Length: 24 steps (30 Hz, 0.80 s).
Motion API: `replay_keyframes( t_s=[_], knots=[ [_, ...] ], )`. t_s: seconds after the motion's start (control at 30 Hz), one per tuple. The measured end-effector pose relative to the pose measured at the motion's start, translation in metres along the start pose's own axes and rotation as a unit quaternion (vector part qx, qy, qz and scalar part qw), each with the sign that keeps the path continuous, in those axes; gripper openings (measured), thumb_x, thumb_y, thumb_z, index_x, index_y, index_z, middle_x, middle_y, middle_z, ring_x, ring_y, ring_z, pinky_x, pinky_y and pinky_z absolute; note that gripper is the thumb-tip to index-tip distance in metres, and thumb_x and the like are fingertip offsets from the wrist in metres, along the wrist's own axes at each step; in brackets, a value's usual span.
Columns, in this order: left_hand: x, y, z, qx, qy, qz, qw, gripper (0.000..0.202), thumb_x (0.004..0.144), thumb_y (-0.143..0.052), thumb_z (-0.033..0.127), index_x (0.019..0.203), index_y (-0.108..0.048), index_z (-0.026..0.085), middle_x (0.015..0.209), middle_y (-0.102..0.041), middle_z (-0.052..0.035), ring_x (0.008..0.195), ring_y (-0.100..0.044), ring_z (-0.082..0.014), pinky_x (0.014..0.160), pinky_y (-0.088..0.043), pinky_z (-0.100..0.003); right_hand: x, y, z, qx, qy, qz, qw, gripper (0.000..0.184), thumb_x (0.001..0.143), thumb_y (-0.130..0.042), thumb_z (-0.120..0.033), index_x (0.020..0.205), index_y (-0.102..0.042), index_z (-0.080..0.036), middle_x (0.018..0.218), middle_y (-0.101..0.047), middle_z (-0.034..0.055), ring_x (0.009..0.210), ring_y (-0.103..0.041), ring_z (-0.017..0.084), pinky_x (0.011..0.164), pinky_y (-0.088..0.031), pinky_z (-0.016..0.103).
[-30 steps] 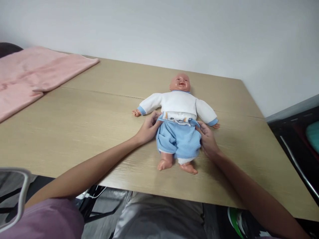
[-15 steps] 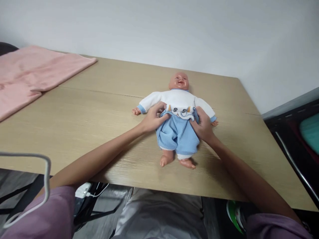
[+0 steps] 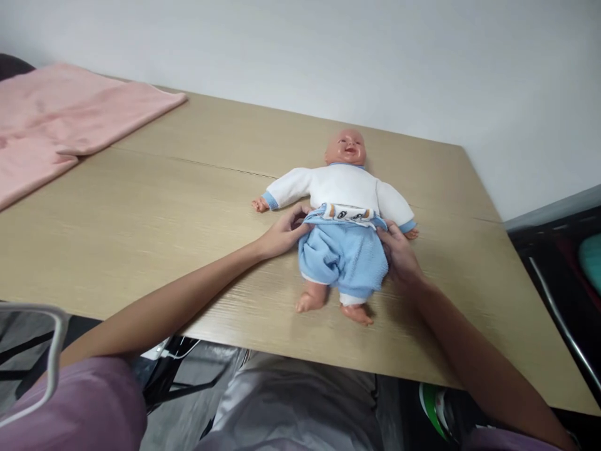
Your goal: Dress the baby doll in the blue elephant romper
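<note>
A baby doll (image 3: pixel 345 188) lies face up on the wooden table (image 3: pixel 141 213), head towards the wall. It wears a white top and light blue trousers (image 3: pixel 345 254). My left hand (image 3: pixel 282 233) pinches the trousers' waistband at the doll's hip on the left. My right hand (image 3: pixel 399 250) grips the waistband on the other side. The printed hem of the top is bunched just above the waistband. The doll's bare feet point towards me.
A pink cloth (image 3: pixel 61 119) lies spread over the table's far left corner. The white wall runs behind the table. Dark furniture (image 3: pixel 563 263) stands past the table's right edge. A grey wire frame (image 3: pixel 37 363) shows at the lower left.
Both hands slid from the doll's chest down to its hips. The trousers' waistband sits lower than half a second ago, and the top's hem is bunched.
</note>
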State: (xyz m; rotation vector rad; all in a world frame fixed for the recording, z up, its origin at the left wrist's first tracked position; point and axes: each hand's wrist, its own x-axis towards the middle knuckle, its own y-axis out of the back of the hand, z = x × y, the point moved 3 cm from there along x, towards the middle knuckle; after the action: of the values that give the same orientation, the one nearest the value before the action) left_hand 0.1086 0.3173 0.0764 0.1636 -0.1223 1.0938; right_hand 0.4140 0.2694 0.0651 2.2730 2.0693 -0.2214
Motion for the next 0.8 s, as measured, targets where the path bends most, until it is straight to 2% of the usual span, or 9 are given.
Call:
replay_keyframes(
  t_s=[0.2, 0.3, 0.37, 0.43, 0.5, 0.57, 0.63, 0.7, 0.8],
  knots=[
    [0.01, 0.006, -0.007, 0.001, -0.003, 0.062, 0.998, 0.057, 0.096, -0.083, 0.072, 0.117, -0.061, 0.024, 0.099, -0.067, -0.0023, 0.091, -0.061, -0.0204, 0.082, -0.05, -0.032, 0.01, -0.005, -0.004, 0.039, 0.008, -0.017, 0.999, 0.062, 0.075, -0.1, -0.068, 0.117, -0.072, -0.032, 0.113, -0.083, 0.0008, 0.112, -0.077, 0.029, 0.102, -0.065, 0.045],
    [0.008, 0.006, -0.006, 0.022, -0.007, 0.081, 0.996, 0.051, 0.1, -0.079, 0.068, 0.116, -0.061, 0.024, 0.099, -0.069, -0.0027, 0.092, -0.062, -0.0208, 0.082, -0.05, -0.032, 0.011, -0.002, -0.004, -0.005, 0.046, -0.011, 0.999, 0.055, 0.078, -0.096, -0.07, 0.108, -0.071, -0.031, 0.102, -0.079, -0.0008, 0.103, -0.075, 0.028, 0.099, -0.064, 0.043],
    [0.007, 0.006, -0.002, 0.056, -0.022, 0.093, 0.994, 0.042, 0.103, -0.075, 0.062, 0.112, -0.062, 0.023, 0.102, -0.068, -0.0036, 0.096, -0.063, -0.0218, 0.086, -0.051, -0.034, 0.006, -0.002, -0.01, -0.083, 0.109, 0.005, 0.991, 0.045, 0.087, -0.088, -0.068, 0.102, -0.069, -0.03, 0.094, -0.073, -0.001, 0.096, -0.071, 0.026, 0.096, -0.062, 0.042],
    [0.009, 0.006, 0.007, 0.122, -0.056, 0.102, 0.986, 0.034, 0.104, -0.073, 0.055, 0.111, -0.065, 0.023, 0.112, -0.069, -0.0062, 0.105, -0.062, -0.0243, 0.094, -0.052, -0.038, -0.002, -0.006, -0.023, -0.181, 0.204, 0.03, 0.962, 0.034, 0.097, -0.081, -0.06, 0.098, -0.068, -0.028, 0.094, -0.069, 0.0006, 0.096, -0.066, 0.026, 0.097, -0.058, 0.042],
    [0.015, 0.005, 0.017, 0.197, -0.099, 0.095, 0.971, 0.029, 0.103, -0.073, 0.05, 0.112, -0.067, 0.023, 0.122, -0.069, -0.0088, 0.116, -0.06, -0.0276, 0.102, -0.051, -0.042, -0.006, -0.015, -0.04, -0.265, 0.293, 0.047, 0.917, 0.025, 0.102, -0.074, -0.05, 0.095, -0.066, -0.027, 0.097, -0.066, 0.003, 0.099, -0.064, 0.027, 0.099, -0.055, 0.044],
    [0.026, 0.003, 0.026, 0.236, -0.118, 0.068, 0.962, 0.024, 0.102, -0.071, 0.045, 0.108, -0.064, 0.023, 0.118, -0.068, -0.0085, 0.114, -0.059, -0.0283, 0.101, -0.049, -0.043, -0.003, -0.024, -0.053, -0.311, 0.344, 0.043, 0.885, 0.019, 0.103, -0.07, -0.042, 0.093, -0.063, -0.027, 0.1, -0.064, 0.0045, 0.1, -0.063, 0.027, 0.099, -0.052, 0.045],
    [0.036, 0.003, 0.032, 0.222, -0.093, 0.044, 0.97, 0.021, 0.101, -0.067, 0.043, 0.101, -0.058, 0.024, 0.101, -0.062, -0.0041, 0.097, -0.056, -0.0247, 0.089, -0.046, -0.04, 0.009, -0.029, -0.059, -0.316, 0.352, 0.03, 0.88, 0.016, 0.103, -0.067, -0.04, 0.094, -0.061, -0.027, 0.102, -0.063, 0.0052, 0.102, -0.063, 0.028, 0.101, -0.052, 0.045],
    [0.04, 0.005, 0.033, 0.181, -0.047, 0.043, 0.981, 0.024, 0.101, -0.065, 0.044, 0.096, -0.055, 0.024, 0.09, -0.053, 0.0003, 0.084, -0.049, -0.021, 0.08, -0.041, -0.037, 0.022, -0.027, -0.054, -0.3, 0.327, 0.043, 0.895, 0.018, 0.103, -0.065, -0.042, 0.095, -0.061, -0.027, 0.104, -0.062, 0.0054, 0.103, -0.062, 0.028, 0.104, -0.051, 0.046],
    [0.033, 0.009, 0.026, 0.116, 0.002, 0.055, 0.992, 0.033, 0.099, -0.071, 0.052, 0.096, -0.057, 0.023, 0.089, -0.052, 0.0014, 0.083, -0.049, -0.0198, 0.081, -0.042, -0.036, 0.03, -0.011, -0.034, -0.27, 0.259, 0.097, 0.922, 0.029, 0.1, -0.071, -0.054, 0.092, -0.063, -0.027, 0.106, -0.062, 0.0054, 0.106, -0.06, 0.028, 0.111, -0.05, 0.048]
  ],
)
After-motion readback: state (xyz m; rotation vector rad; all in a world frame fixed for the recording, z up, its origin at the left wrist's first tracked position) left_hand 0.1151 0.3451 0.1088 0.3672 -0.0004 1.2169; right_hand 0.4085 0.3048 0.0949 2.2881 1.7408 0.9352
